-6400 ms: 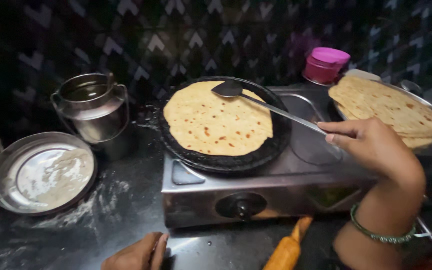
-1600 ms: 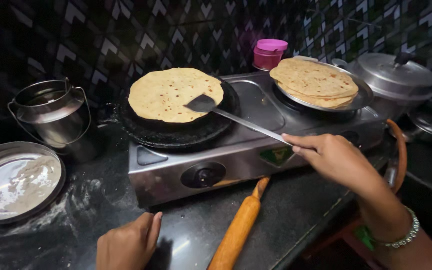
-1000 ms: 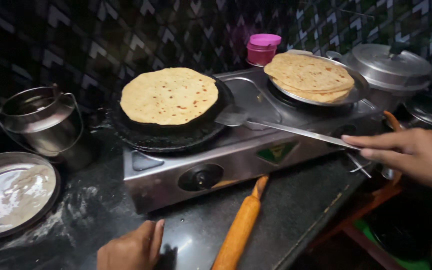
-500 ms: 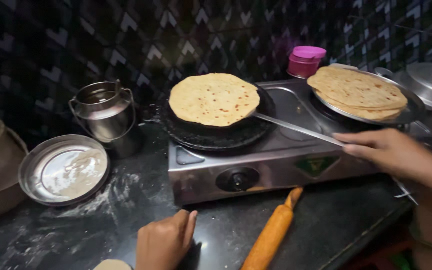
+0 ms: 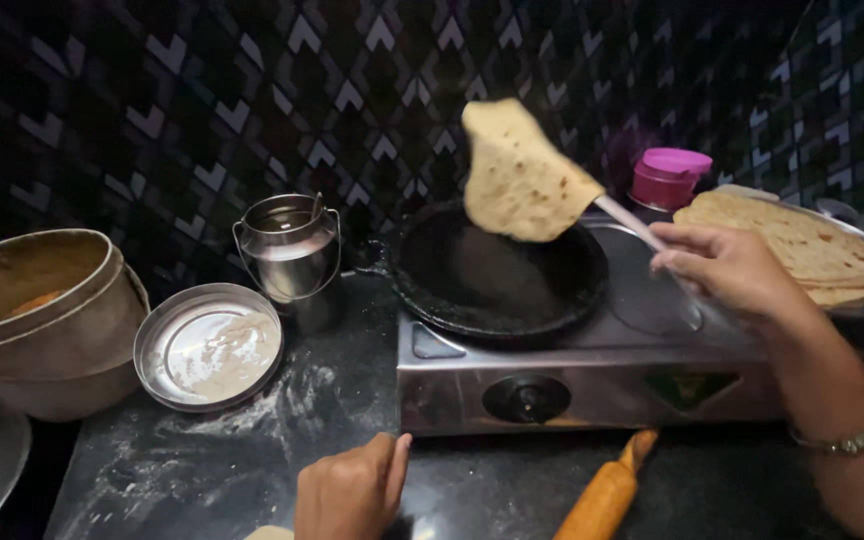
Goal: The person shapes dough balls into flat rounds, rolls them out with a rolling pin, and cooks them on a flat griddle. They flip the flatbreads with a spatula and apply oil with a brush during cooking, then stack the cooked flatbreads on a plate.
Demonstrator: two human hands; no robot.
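The right hand (image 5: pixel 727 268) grips a spatula (image 5: pixel 628 220), lifting a flatbread (image 5: pixel 522 175) above the black griddle (image 5: pixel 497 270). The left hand (image 5: pixel 350 490) (loosely curled, holding nothing) rests on the counter at six o'clock of the stove (image 5: pixel 592 385).

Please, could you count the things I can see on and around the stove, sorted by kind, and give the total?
Flatbreads: 1 lifted on the spatula, plus a stack whose number I cannot tell, counted as 1
Black pans: 1
Spatulas: 1, in the right hand
Rolling pins: 1
Metal vessels: 3 (milk can, flour plate, large bowl)
Pink-lidded jars: 1
Total: 9
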